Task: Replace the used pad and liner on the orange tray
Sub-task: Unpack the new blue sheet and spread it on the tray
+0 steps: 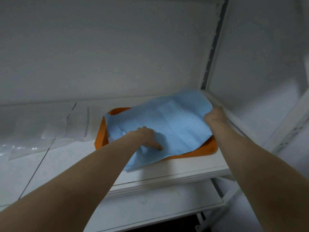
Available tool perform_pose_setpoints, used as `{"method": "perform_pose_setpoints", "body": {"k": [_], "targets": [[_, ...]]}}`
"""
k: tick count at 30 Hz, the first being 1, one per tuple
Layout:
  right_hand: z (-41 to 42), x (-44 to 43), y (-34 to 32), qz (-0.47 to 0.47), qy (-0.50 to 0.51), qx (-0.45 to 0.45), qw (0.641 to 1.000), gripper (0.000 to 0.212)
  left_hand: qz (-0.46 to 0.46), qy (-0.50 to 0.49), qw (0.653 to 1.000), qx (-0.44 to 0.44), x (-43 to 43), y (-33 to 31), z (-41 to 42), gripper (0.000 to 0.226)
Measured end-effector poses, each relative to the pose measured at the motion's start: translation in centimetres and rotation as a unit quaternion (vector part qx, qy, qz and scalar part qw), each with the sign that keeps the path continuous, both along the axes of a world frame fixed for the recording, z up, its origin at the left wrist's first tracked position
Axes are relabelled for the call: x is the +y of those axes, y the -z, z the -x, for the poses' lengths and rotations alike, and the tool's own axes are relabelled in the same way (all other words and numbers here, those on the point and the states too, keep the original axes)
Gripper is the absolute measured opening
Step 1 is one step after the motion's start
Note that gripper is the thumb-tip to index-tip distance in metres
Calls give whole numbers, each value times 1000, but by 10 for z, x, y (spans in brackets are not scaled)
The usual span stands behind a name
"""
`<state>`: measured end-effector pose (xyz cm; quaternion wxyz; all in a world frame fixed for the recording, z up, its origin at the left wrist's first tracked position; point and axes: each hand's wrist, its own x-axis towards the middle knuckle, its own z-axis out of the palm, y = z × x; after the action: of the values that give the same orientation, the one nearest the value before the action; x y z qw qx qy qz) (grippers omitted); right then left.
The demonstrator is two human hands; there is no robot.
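Observation:
A creased light-blue liner sheet (167,124) lies skewed over the orange tray (100,136) on the white shelf, its near corner hanging past the tray's front rim. My left hand (147,136) lies flat on the sheet's near-left part, fingers spread and thumb pointing right. My right hand (214,114) grips the sheet's right edge, which is lifted off the tray. A bit of white shows under the sheet at the tray's left side. Most of the tray floor is hidden.
Clear plastic bags (50,128) lie on the shelf left of the tray. The white back wall and a side panel with a slotted upright (212,47) close off the shelf. A lower shelf (150,211) sticks out below the front edge.

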<state>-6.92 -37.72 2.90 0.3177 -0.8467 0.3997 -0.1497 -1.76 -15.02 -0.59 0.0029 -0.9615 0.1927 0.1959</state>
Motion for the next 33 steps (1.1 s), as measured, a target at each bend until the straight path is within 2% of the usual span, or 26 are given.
{"method": "perform_pose_setpoints", "body": {"k": [1,3,4,6,8,10,14,18,21,26,30,33], "targets": [[1,4,2,84,2,38,996,40,6,-12,1000,-11,2,1,-4,84],[-2,15,6,243,-42,81,966,42,26,-29,998,-42,7,0,-12,62],[-7,23,9,289,-93,84,949,42,30,-34,997,-55,11,-1,-16,53],[-16,46,14,332,-219,102,912,41,22,-41,997,-67,19,-5,-22,50],[-25,70,19,326,-308,110,887,39,8,-44,997,-65,28,-8,-26,57],[-35,88,26,293,-360,119,878,38,-8,-52,996,-71,37,-11,-28,62],[-47,108,38,221,-419,213,855,39,-1,-135,980,-143,62,-9,-36,58],[-55,111,37,227,-395,211,865,31,69,-225,955,-179,78,-7,-49,68],[-59,112,35,222,-381,212,872,28,97,-237,950,-177,84,-9,-60,68],[-66,113,39,213,-371,229,875,26,63,-197,957,-202,90,-8,-77,40],[-67,115,38,212,-366,237,875,27,17,-171,958,-230,98,-6,-81,35],[-67,116,38,207,-362,242,876,27,32,-198,960,-193,109,-5,-89,28]]}}
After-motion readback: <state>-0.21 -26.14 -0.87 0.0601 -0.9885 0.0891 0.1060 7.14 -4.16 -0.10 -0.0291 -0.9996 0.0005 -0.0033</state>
